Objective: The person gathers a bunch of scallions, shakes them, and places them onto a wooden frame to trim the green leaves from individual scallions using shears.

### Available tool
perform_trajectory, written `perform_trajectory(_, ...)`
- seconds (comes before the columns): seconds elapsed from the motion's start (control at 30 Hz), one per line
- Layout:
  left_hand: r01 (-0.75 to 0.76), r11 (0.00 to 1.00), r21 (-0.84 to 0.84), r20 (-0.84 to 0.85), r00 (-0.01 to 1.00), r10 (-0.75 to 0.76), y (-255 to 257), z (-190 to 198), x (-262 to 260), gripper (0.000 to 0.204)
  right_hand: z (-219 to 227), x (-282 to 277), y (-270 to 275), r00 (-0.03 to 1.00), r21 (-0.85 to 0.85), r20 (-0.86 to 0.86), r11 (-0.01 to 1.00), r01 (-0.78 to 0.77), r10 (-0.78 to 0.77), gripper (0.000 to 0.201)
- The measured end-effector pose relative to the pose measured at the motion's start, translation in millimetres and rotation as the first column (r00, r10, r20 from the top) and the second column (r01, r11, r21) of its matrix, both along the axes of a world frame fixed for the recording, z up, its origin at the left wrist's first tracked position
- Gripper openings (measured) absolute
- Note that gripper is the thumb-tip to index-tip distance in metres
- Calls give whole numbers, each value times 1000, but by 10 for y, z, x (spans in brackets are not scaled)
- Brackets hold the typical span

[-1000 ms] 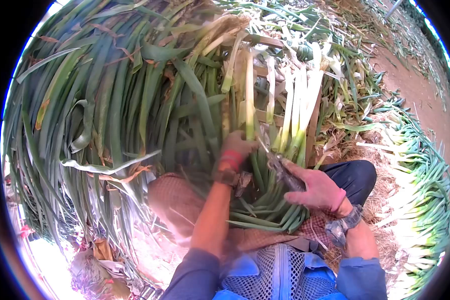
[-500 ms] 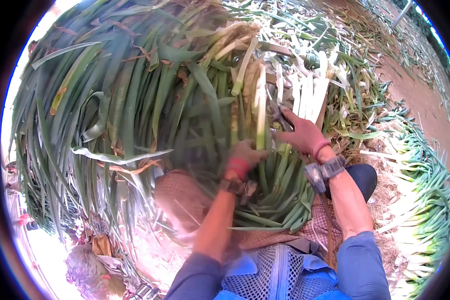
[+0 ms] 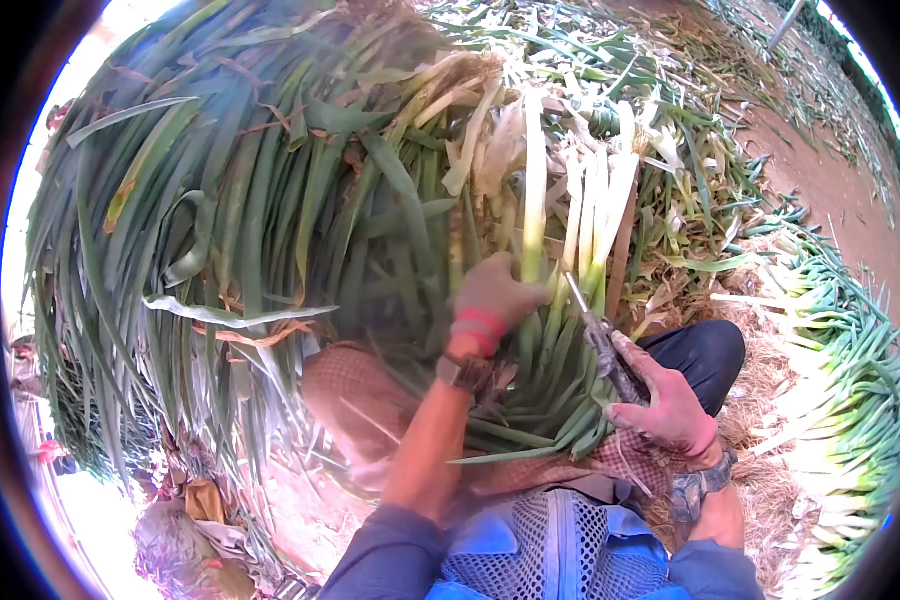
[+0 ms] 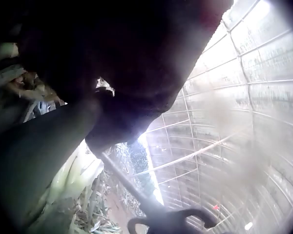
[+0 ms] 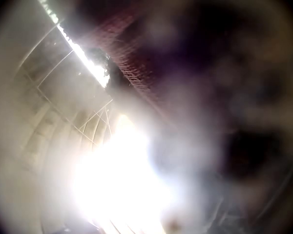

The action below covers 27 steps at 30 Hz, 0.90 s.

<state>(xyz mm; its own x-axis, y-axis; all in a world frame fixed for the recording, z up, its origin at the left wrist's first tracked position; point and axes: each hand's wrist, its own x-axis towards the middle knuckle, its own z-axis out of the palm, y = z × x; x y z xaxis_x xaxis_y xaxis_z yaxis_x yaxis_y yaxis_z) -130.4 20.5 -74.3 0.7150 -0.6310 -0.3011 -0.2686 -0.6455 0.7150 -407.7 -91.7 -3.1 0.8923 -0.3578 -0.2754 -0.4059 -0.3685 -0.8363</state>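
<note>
Blue mesh garment [image 3: 560,545] lies nearest the head camera. Beyond it, green leaves [image 3: 540,420] gather over the lap, below the held stalk [image 3: 533,210], which is the landmark for this report. The held stalk stands roughly upright, white end away from the person. The left hand [image 3: 498,292], gloved with a red cuff, is closed narrowly on its green part. To its right and nearer, the right hand [image 3: 662,408], also gloved, holds the metal shears [image 3: 610,355], blades pointing toward the stalks. Right of the held stalk stand further white stalks [image 3: 592,205]; to its left hangs a large leaf heap [image 3: 240,210]. Well to its right, a row of onions [image 3: 855,400] lies beside straw [image 3: 760,510]. Farther off, plant scraps [image 3: 690,180] border brown soil [image 3: 830,165]. The right wrist view is mostly glare and blur.
</note>
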Motion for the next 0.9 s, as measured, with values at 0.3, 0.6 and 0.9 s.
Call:
perform_trajectory(0.3, 211, 944, 255, 99, 965, -243, -305, -329, -820, 51, 86, 18, -67, 995, -9, 43, 996, -92, 92, 93)
perform_trajectory(0.6, -21, 997, -72, -88, 996, 15, -48, -701, -285, 73, -460, 261, -276, 980, -194, -197, 979, -62, 23, 94)
perform_trajectory(0.9, -121, 920, 373, -24, 990, 140, -772, -749, 2, 88, -441, 282, -245, 981, -88, -193, 996, -13, -4, 93)
